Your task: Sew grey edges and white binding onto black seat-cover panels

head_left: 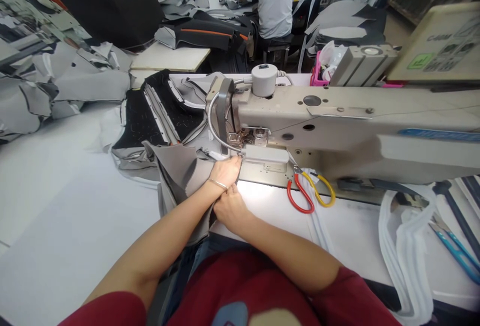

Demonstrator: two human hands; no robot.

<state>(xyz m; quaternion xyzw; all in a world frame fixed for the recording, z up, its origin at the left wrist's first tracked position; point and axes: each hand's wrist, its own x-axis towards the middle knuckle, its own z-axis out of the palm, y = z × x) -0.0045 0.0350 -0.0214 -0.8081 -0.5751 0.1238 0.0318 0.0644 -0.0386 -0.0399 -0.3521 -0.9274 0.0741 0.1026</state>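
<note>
A sewing machine (285, 111) stands in front of me, its lamp lighting the needle area. My left hand (226, 171), with a bracelet at the wrist, is closed on the edge of a grey fabric piece (176, 166) close to the presser foot. Just below it, almost touching, my right hand (230, 207) has its fingers curled round the same fabric's edge. The piece bunches up to the left of both hands and hangs over the table edge. My fingertips at the needle are partly hidden.
Scissors (315, 191) with red and yellow handles lie beside the machine bed. White tape (407, 246) and blue-handled snips (457, 256) are at the right. Black and grey sewn fabric (142, 116) lies behind left. A person in a white shirt (273, 1) sits at the back.
</note>
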